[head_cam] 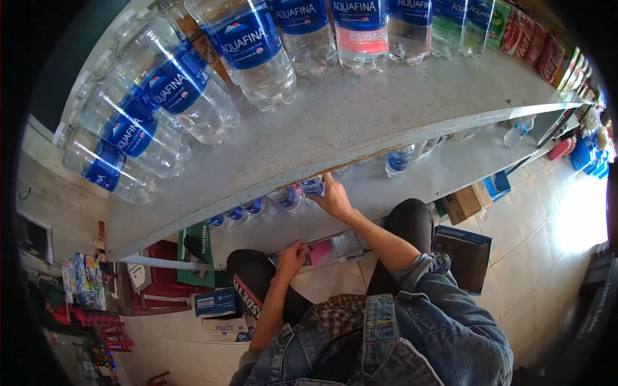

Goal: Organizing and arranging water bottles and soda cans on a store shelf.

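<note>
My right hand (334,197) reaches under the upper shelf and grips a small Aquafina water bottle (313,186) standing on the lower shelf (357,190). The bottle's top is hidden behind the upper shelf's front edge. Left of it runs a row of similar bottles (286,198), partly covered by the same edge. Another labelled bottle (399,161) stands apart to the right. My left hand (291,261) is lower down, by my left knee at the lower shelf's front edge, next to a pink sheet (322,252). Its fingers are curled, and whether they hold anything is unclear.
Large Aquafina bottles (248,48) line the upper shelf (309,120), with Coca-Cola packs (550,58) at its right end. An open carton (463,258) sits on the tiled floor by my right leg. Blue and white cartons (216,302) and a red plastic chair (161,289) are at left.
</note>
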A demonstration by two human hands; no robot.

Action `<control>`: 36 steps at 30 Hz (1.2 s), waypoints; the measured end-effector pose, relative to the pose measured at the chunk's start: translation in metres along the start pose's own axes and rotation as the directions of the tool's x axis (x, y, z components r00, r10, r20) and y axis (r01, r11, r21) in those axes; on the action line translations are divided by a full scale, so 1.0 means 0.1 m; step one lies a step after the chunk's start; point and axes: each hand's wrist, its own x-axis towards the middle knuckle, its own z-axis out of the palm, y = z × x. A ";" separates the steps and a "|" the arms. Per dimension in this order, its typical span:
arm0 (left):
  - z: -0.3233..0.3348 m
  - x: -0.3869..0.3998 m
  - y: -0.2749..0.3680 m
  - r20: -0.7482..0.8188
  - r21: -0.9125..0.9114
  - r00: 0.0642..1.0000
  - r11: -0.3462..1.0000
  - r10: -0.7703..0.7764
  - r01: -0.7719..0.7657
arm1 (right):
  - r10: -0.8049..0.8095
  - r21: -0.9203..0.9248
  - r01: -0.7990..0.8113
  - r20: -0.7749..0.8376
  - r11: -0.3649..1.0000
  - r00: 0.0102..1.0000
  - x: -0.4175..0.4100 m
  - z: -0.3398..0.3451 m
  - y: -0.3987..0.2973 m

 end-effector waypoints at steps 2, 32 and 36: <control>0.01 0.01 0.00 0.015 -0.029 1.000 0.999 -0.017 0.017 | 0.000 -0.038 0.001 0.020 0.999 1.000 -0.02 -0.09 -0.01; 0.11 1.17 0.03 -0.753 -0.176 0.653 0.982 -0.087 -0.072 | 0.083 -0.156 -0.146 -0.354 0.977 0.932 -0.02 -0.93 0.51; 0.05 1.18 0.04 -0.740 -0.199 0.664 0.978 -0.109 -0.061 | 0.135 -0.118 -0.179 -0.314 0.977 0.940 0.01 -0.95 0.48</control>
